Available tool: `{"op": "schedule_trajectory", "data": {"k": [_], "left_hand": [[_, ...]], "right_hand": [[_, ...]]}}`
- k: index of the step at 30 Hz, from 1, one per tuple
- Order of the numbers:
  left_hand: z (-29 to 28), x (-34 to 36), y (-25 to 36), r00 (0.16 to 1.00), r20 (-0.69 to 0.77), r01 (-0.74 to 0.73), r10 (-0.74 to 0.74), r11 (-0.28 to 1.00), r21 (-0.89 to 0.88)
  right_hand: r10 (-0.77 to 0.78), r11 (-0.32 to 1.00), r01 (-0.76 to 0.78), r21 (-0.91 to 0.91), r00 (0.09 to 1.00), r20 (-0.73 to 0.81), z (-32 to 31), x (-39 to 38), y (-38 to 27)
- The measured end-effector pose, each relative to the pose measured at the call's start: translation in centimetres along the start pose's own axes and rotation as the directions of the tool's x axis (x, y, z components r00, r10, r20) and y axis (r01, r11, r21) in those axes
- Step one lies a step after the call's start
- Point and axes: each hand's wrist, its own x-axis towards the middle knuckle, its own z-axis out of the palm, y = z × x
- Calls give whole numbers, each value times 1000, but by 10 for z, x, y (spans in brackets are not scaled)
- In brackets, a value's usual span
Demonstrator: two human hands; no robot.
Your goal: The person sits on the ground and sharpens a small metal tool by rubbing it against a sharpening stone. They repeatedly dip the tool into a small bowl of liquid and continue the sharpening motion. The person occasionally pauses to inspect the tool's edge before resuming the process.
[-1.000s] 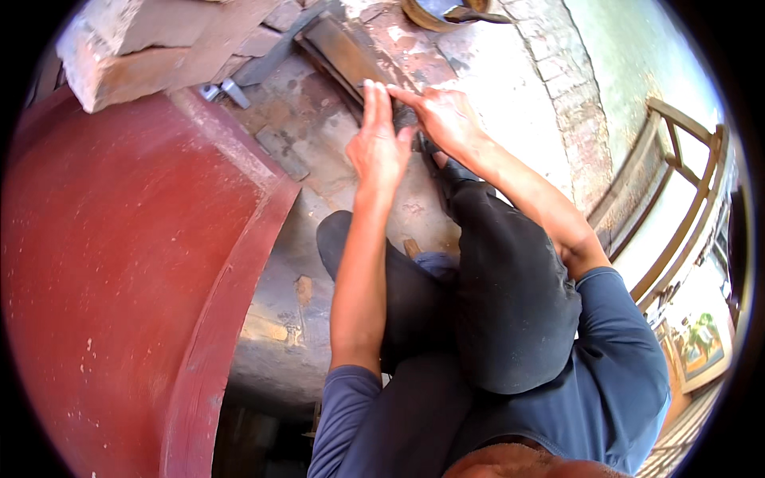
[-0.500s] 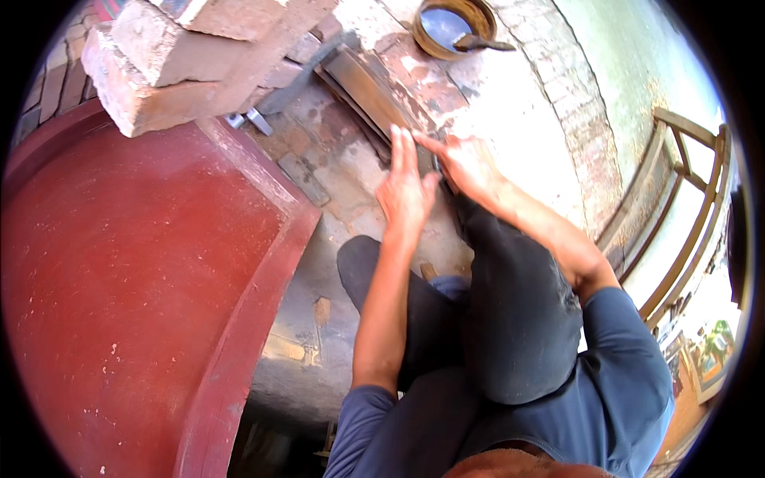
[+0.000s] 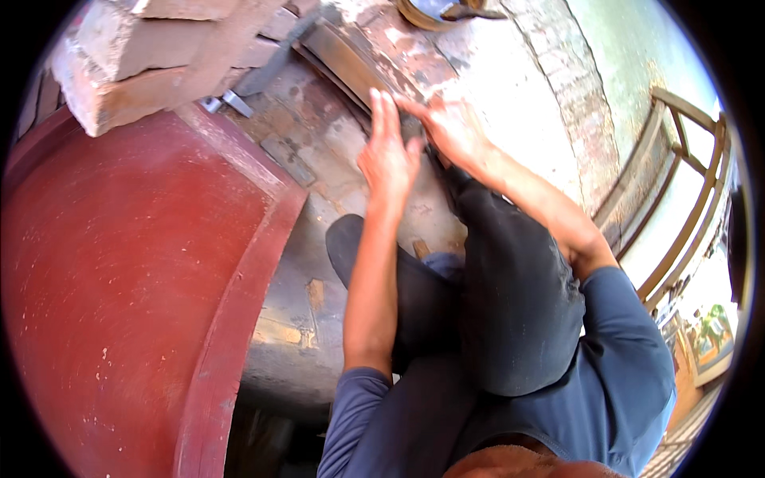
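Note:
A long, brown, flat-topped block (image 3: 344, 57) that looks like a whetstone lies slanted on the brick floor. At its near end, my left hand (image 3: 388, 159) reaches in with two fingers stretched straight and together, the thumb standing apart. Beside it on the right, my right hand (image 3: 456, 137) points its index finger across to the left fingertips. Its other fingers are curled, and whatever they hold is hidden. Something dark shows beneath both hands, too covered to name.
A large red panel with a raised rim (image 3: 231, 319) fills the left side. Stacked bricks (image 3: 151, 56) rise at the upper left. A round bowl (image 3: 414, 14) with liquid and a dark handled tool stands at the top. A wooden frame (image 3: 637, 159) leans along the right wall.
The view has shifted, so the block, bowl and hands sit a little higher and more to the left. Both hands keep nearly the same pose at the block's near end.

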Motion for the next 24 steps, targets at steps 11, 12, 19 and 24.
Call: {"op": "schedule_trajectory", "data": {"k": [11, 12, 19, 24], "left_hand": [[-13, 8, 2, 998, 52, 37, -39, 998, 41], [-23, 12, 9, 995, 79, 60, -64, 996, 60], [1, -11, 6, 999, 47, -21, 21, 1000, 13], [1, -2, -6, 999, 43, -8, 6, 999, 43]], "right_hand": [[-80, 984, 72, -165, 996, -46, 4, 12, 4], [-55, 997, 54, -46, 998, -14, -5, 20, -2], [-36, 996, 33, -87, 999, -32, -1, -13, 5], [-24, 999, 27, -30, 996, 89, -15, 5, -3]]}}
